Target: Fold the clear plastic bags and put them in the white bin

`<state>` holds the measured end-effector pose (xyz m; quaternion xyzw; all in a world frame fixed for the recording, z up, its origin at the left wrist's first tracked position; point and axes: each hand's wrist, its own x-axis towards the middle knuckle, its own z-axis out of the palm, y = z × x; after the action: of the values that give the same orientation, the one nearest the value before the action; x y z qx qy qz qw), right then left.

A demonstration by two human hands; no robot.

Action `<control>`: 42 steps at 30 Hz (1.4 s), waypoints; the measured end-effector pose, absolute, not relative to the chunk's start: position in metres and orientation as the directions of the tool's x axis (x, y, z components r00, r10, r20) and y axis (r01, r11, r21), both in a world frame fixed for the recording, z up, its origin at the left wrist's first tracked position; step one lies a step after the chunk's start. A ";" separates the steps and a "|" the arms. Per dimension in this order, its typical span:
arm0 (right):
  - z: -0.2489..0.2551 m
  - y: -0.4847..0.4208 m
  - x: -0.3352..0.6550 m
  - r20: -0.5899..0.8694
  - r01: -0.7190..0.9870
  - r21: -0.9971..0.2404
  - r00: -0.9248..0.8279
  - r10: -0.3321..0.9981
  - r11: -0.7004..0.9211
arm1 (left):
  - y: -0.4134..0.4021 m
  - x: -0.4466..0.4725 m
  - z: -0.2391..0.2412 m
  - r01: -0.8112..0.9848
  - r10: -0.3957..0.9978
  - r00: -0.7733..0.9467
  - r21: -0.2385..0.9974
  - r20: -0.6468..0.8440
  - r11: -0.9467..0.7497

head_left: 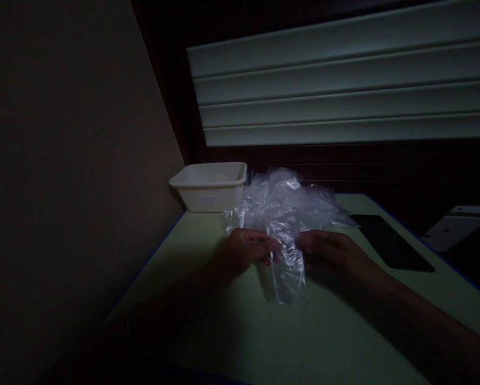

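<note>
A clear plastic bag point(287, 272) hangs between my two hands, creased where the fingers grip it. My left hand point(246, 248) pinches its left edge between thumb and fingers. On the opposite edge, my right hand point(324, 247) is closed on the same bag, its fingertips partly hidden by dimness and plastic. Just beyond my hands lies a crumpled heap of clear plastic bags point(312, 206); whether the held bag is separate from the heap I cannot tell.
An off-white plastic tub point(211, 199) stands at the table's back left, by the wall. A dark phone-like slab point(392, 243) lies at the right. Past the right edge of the pale green table point(336, 331) are white boxes point(456, 230). A slatted panel point(344, 80) rises behind.
</note>
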<state>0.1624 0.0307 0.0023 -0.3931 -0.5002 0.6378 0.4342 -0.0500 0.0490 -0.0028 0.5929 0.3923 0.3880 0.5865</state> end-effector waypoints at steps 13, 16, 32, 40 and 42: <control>0.001 0.028 0.159 -0.018 -0.282 -0.955 -0.243 0.970 -0.088 | 0.050 -0.048 -0.009 0.026 0.941 0.336 0.999 0.032 -0.044; 0.003 0.025 0.157 -0.046 -0.269 -0.956 -0.258 0.965 -0.117 | 0.048 -0.047 -0.007 0.042 0.947 0.315 0.996 0.058 -0.075; -0.002 0.024 0.154 -0.014 -0.275 -0.958 -0.225 0.974 -0.077 | 0.046 -0.046 -0.007 0.059 0.954 0.293 0.994 0.068 -0.089; -0.013 0.029 0.154 -0.030 -0.408 -0.900 -0.295 0.955 -0.154 | 0.045 -0.045 -0.007 0.096 0.959 0.256 0.984 0.120 -0.149; -0.012 0.030 0.154 -0.041 -0.407 -0.899 -0.288 0.957 -0.161 | 0.045 -0.046 -0.008 0.092 0.952 0.270 0.980 0.145 -0.175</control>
<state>0.1539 0.0297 -0.0119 -0.3306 -0.4157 0.6864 0.4966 -0.0457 0.0448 -0.0083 0.6284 0.4154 0.4388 0.4898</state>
